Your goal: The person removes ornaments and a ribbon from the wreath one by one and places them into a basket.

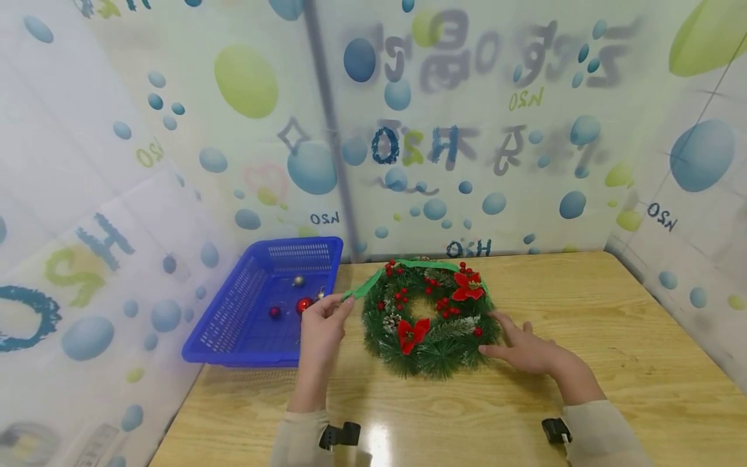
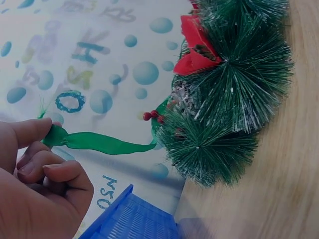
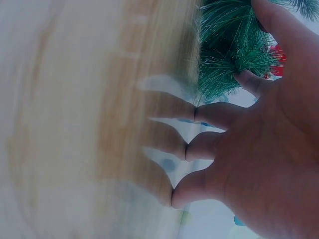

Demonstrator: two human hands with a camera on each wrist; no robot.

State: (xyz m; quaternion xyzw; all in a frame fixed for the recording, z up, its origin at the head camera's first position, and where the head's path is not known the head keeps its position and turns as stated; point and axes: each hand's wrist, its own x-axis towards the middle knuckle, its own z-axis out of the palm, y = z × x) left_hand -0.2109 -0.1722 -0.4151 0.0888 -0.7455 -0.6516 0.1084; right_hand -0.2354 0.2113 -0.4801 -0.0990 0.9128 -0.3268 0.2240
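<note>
A green Christmas wreath (image 1: 440, 359) with red flowers (image 1: 412, 335), red berries and a pine cone (image 1: 391, 322) lies on the table. A green ribbon (image 1: 370, 285) runs along its far side and out to the left. My left hand (image 1: 321, 329) pinches the ribbon's end between thumb and index finger; in the left wrist view the ribbon (image 2: 107, 143) stretches from the fingertips to the wreath. At the wreath's right edge is my right hand (image 1: 528, 352), fingers spread. The right wrist view shows its thumb and index finger against the needles (image 3: 224, 50), other fingertips touching the tabletop.
Left of the wreath, behind my left hand, stands a blue plastic basket (image 1: 233, 356) with several ball ornaments in it, including a red one (image 1: 304, 305) and a silver one (image 1: 299, 281). The wooden table (image 1: 583, 292) meets a patterned curtain (image 1: 496, 227) at the back.
</note>
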